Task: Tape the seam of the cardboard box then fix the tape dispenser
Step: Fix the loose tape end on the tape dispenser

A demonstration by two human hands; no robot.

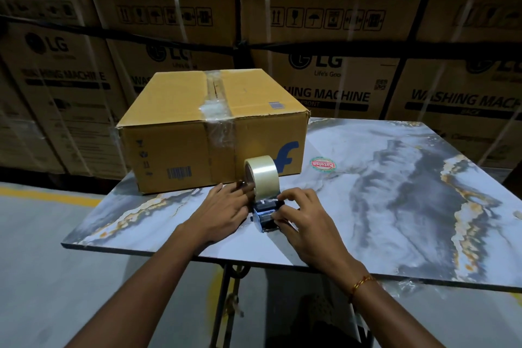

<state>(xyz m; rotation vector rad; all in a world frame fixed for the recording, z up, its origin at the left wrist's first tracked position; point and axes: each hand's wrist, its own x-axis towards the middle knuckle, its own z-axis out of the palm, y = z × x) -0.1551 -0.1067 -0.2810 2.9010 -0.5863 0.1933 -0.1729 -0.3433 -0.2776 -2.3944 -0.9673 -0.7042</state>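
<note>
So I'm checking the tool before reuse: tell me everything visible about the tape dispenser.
The dark hand-held tape dispenser lies on the marble-patterned table, just before the brown cardboard box. Its clear tape roll stands upright at the far end. The left hand steadies the roll side; the right hand pinches the head.

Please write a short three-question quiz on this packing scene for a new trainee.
1. True or false: clear tape already runs along the top seam of the cardboard box.
2. Where does the tape dispenser sit? A) on top of the box B) on the marble-patterned table, in front of the box C) on the floor
3. Fill in: the wrist with the thin bracelet belongs to the ___ hand.

Key
1. True; the tape also folds down the front face.
2. B; the left hand is on the roll side and the right hand's fingers are on the dark cutter end.
3. right
</note>
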